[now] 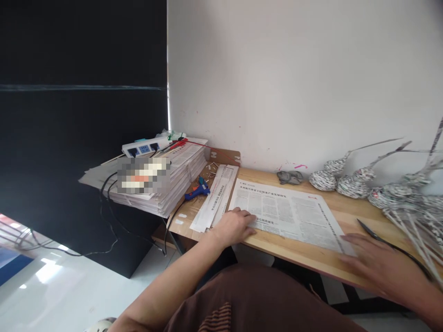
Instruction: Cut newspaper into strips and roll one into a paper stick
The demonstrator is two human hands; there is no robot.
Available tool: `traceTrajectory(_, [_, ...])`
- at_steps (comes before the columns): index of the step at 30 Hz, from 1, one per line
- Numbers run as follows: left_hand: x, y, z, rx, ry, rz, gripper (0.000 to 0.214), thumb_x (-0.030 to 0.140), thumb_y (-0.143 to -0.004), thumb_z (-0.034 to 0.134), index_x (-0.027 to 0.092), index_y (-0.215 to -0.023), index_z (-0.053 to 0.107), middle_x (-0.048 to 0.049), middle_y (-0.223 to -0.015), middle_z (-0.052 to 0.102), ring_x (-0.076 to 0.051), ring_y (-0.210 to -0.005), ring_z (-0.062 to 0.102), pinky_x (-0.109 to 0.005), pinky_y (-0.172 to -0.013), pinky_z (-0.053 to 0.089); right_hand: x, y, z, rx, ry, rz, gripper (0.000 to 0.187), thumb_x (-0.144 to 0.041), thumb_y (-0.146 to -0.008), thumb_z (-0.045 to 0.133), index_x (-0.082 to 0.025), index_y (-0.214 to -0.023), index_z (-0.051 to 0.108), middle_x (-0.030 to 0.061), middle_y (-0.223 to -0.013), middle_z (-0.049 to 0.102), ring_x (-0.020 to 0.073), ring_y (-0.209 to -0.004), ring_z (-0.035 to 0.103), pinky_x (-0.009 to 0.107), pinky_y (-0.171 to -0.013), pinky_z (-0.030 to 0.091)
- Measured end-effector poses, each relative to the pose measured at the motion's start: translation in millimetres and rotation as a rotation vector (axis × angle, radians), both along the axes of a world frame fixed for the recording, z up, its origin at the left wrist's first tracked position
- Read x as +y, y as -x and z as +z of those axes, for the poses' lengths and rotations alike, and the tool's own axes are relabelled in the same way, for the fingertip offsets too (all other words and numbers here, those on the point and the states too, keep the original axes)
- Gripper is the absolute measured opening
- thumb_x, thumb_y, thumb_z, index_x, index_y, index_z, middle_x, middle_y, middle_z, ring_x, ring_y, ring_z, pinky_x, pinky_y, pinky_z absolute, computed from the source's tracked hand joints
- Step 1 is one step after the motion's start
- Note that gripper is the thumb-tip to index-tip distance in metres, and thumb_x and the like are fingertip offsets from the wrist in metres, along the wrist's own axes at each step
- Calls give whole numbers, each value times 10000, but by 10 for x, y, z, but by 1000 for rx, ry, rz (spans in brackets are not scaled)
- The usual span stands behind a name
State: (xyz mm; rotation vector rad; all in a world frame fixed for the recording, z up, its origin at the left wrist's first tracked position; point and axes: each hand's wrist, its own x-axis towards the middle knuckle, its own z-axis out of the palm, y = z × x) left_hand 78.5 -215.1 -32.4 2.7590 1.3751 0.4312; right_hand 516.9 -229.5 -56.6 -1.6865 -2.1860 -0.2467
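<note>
A sheet of newspaper (pixel 290 214) lies flat on the wooden table in front of me. On its near left corner rests my left hand (pixel 237 226), palm down, fingers loosely laid on the paper. My right hand (pixel 374 260) is at the sheet's right edge with its fingers stretched out, slightly blurred. Beside that hand is a long, dark, pointed tool (pixel 380 239), partly hidden behind it; its kind is unclear. Left of the sheet, cut newspaper strips (pixel 216 198) lie on the table, with a blue glue gun (pixel 199 190) next to them.
A tall stack of newspapers (pixel 183 184) at the left carries a power strip (pixel 145 146) and a blurred-out item. Gourd-shaped woven paper pieces (pixel 353 184) and a grey crumpled lump (pixel 290 177) sit along the wall. Black cables (pixel 110 226) hang off the stack.
</note>
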Motion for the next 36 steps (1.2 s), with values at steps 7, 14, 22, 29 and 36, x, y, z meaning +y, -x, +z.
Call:
traceTrajectory(7, [-7, -70, -45, 25, -53, 36, 561, 620, -831, 526, 236, -1239, 550, -69, -1042, 641, -264, -970, 564, -381, -811, 508, 119, 493, 77, -56, 213, 181, 477, -523, -865, 444, -209, -1118, 701, 115, -1106, 726, 311, -994, 693, 450, -887, 559])
traceTrajectory(14, [29, -302, -135, 34, -98, 128, 659, 761, -745, 482, 223, -1095, 633, -112, -1081, 587, -317, -1039, 521, -519, -912, 455, 142, 557, 67, -109, 81, 249, 395, -422, -889, 429, -228, -1050, 733, 89, -992, 758, 288, -899, 711, 434, -803, 575])
traceTrajectory(22, [87, -610, -154, 3, -99, -61, 551, 628, -842, 506, 171, -1143, 573, -103, -1081, 631, -254, -1033, 567, -459, -997, 402, 165, 621, 58, -98, 11, 180, 375, -435, -877, 422, -217, -881, 727, 87, -872, 757, 289, -820, 706, 425, -737, 557])
traceTrajectory(29, [71, -606, -118, 100, -99, -113, 194, 216, -945, 434, 185, -1084, 566, -79, -1066, 633, -229, -1003, 568, -363, -816, 481, 77, 675, 109, -89, 65, 208, 354, -424, -898, 412, -218, -873, 699, 79, -884, 750, 268, -842, 697, 402, -759, 541])
traceTrajectory(36, [57, -594, -89, 123, -80, -114, 178, 183, -940, 429, 171, -1053, 567, -86, -1060, 638, -229, -1003, 567, -364, -817, 482, -39, 915, 140, -84, 18, 250, 436, -485, -848, 569, -175, -1146, 642, 126, -1098, 704, 305, -1016, 637, 448, -886, 495])
